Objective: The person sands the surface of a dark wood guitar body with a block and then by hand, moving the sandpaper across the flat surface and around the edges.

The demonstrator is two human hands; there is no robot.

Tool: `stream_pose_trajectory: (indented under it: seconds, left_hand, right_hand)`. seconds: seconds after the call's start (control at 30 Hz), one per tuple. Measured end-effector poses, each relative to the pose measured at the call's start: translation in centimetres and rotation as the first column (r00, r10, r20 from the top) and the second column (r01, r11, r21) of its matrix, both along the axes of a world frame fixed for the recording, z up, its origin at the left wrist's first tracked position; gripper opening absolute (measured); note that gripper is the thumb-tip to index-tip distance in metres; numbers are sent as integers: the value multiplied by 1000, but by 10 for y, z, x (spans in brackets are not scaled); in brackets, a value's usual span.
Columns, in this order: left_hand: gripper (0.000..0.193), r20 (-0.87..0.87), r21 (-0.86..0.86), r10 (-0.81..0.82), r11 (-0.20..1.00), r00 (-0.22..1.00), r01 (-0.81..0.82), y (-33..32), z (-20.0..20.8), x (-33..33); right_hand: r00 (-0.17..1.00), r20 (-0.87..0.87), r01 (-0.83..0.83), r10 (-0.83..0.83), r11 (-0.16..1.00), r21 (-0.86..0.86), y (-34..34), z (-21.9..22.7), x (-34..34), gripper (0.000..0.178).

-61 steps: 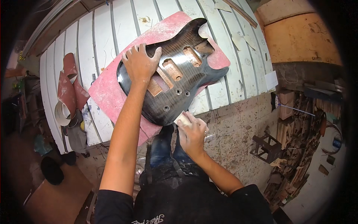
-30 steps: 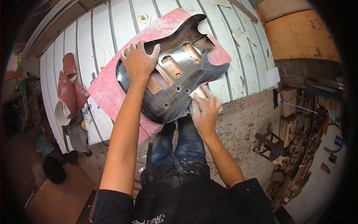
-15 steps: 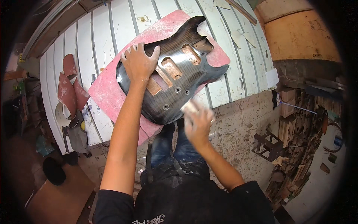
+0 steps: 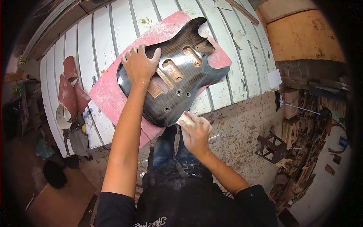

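While your left hand [image 4: 140, 64] lies flat with fingers spread on the upper left of the body [image 4: 191, 78], your right hand [image 4: 196, 135] is closed around a cream block [image 4: 183, 118]. The block sits at the body's lower right rim; how hard it presses, you cannot tell from this view. The body lies face up on the pink mat [image 4: 107, 94], at the near side of the white table [image 4: 86, 45]. Its face carries 3 small round holes [image 4: 179, 92] below the cavities.

Treat the body as stiff and moderately heavy. Expect its glossy face to be slippery under dusty fingers, and its dark surface to mark easily. The 2 horns, at the far end, are likely the parts most easily chipped. Take hold by the thick outer rim, 1 hand on each side; avoid lifting by the thin cavity edges. The block should be light and easy to pinch.

Compared with 1.0 s ago, the block has moved down the right rim, from beside the waist to the lower curve. Your left hand keeps its place, and the body rests unchanged on the mat.
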State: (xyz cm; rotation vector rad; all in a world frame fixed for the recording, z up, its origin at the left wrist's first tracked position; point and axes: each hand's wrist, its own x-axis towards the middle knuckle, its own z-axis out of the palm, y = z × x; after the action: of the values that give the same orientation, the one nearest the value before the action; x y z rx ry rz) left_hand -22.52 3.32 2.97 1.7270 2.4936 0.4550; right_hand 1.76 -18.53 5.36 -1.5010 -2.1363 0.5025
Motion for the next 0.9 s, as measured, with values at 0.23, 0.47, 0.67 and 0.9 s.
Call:
stream_pose_trajectory:
  seconds: [0.23, 0.47, 0.67, 0.9]
  left_hand:
    - [75, -20, -10, 15, 1000, 1000, -15, 0, 3, 1]
    - [75, -2, -22, 12, 1000, 1000, -12, -1, 1, 0]
    - [73, -22, 5, 6, 1000, 1000, -6, 0, 0, 0]
    - [76, -12, 0, -6, 1000, 1000, 6, 0, 0, 0]
  right_hand:
    - [977, 28, 210, -210, 978, 12, 53, -9, 9, 25]
    - [1000, 22, -3, 3, 1000, -13, 14, 4, 6, 29]
    - [972, -47, 235, -232, 970, 58, 89, -21, 20, 26]
    - [1000, 19, 0, 1, 999, -34, 27, 4, 4, 28]
